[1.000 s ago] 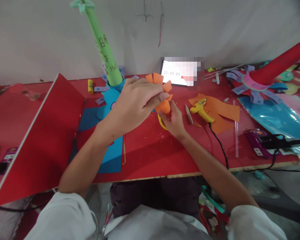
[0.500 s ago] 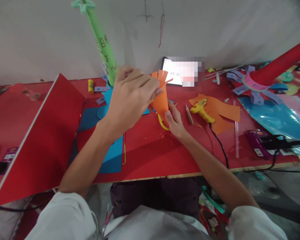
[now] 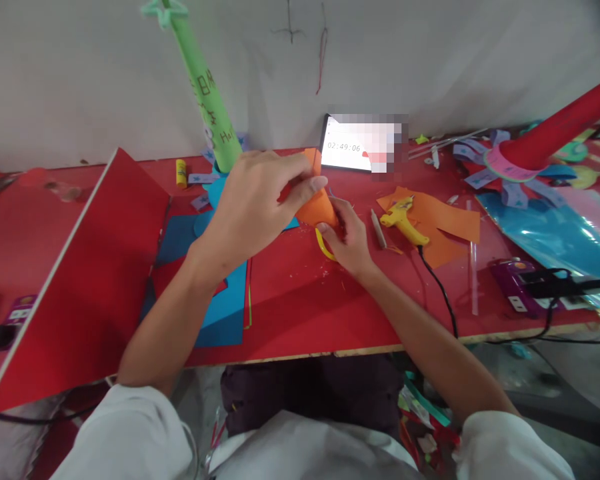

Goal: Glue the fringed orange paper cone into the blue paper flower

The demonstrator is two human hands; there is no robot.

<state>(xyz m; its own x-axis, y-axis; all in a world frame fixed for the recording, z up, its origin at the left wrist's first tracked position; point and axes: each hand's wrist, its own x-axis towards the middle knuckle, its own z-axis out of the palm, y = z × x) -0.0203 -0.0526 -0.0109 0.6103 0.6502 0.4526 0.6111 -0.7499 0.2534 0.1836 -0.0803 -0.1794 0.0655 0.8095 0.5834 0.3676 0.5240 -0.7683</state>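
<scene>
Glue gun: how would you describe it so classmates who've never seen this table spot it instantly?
On the red table, find the person's right hand, gripping a curled orange paper piece. To its right, the glue gun rests on flat orange paper. Its yellow body trailing a black cord sets it apart.

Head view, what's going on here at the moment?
A person holds a curved piece of orange paper in both hands above a red table. The left hand pinches its upper part, and the right hand grips its lower end. To the right, a yellow glue gun lies against more orange sheets. Behind the hands, a lit tablet reads 02:49:06.
</scene>
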